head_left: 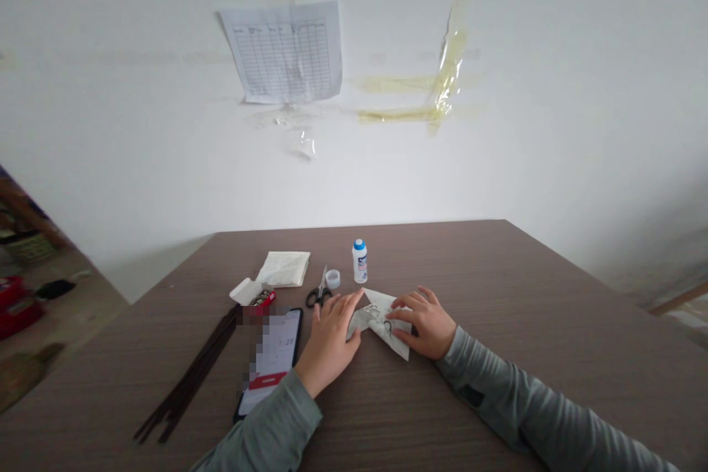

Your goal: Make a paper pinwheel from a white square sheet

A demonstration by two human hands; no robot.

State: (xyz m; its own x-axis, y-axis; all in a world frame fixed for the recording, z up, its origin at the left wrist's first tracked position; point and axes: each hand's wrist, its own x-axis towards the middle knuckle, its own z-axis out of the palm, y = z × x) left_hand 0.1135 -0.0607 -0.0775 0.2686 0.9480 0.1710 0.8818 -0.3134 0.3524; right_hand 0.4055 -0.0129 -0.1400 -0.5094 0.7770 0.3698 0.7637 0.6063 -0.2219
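A folded sheet of white paper with dark printed lines (379, 321) lies on the brown wood-grain table (498, 310), forming a pointed shape. My left hand (329, 343) presses its left side, with the fingertips on the fold. My right hand (423, 322) rests over its right side, fingers on top. The hands almost meet above the paper and cover part of it. A phone (271, 354) lies just left of my left hand, partly under the wrist.
Behind the hands stand a blue-capped glue bottle (359, 262), a small tape roll (332, 279) and black-handled scissors (319, 290). Farther left lie a white paper packet (284, 269), a small open box (253, 293) and long dark sticks (191, 376). The table's far edge meets a white wall.
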